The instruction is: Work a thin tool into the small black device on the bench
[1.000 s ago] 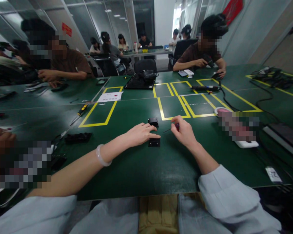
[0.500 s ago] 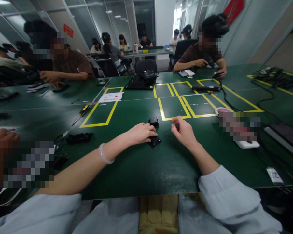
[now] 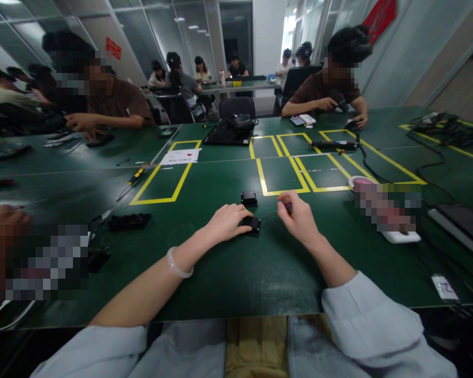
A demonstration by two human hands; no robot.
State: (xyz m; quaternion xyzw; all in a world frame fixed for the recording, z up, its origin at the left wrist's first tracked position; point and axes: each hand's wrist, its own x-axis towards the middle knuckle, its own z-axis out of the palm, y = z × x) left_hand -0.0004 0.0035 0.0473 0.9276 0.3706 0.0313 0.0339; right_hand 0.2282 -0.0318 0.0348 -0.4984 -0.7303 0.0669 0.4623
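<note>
My left hand (image 3: 229, 221) has thumb and fingers on either side of a small black rectangular part (image 3: 254, 226) lying on the green table. A second small black block (image 3: 249, 198) stands just beyond it, apart from my fingers. To the right, my right hand (image 3: 297, 212) is closed on a slim screwdriver (image 3: 270, 215). Its thin shaft points left, with the tip close to the held part's far right edge; I cannot tell if they touch. My right fingers hide most of the handle.
Yellow tape rectangles (image 3: 283, 192) mark the table. A white-edged device (image 3: 398, 236) lies to my right, near black cables (image 3: 437, 157). On the left are a dark part (image 3: 129, 221) and a yellow-black screwdriver (image 3: 136, 177). Co-workers sit opposite; another person's hand (image 3: 2, 231) reaches in at left.
The held black part has turned, and my left thumb and fingers have shifted around it. The screwdriver tip in my right hand now sits close to the part instead of apart from it.
</note>
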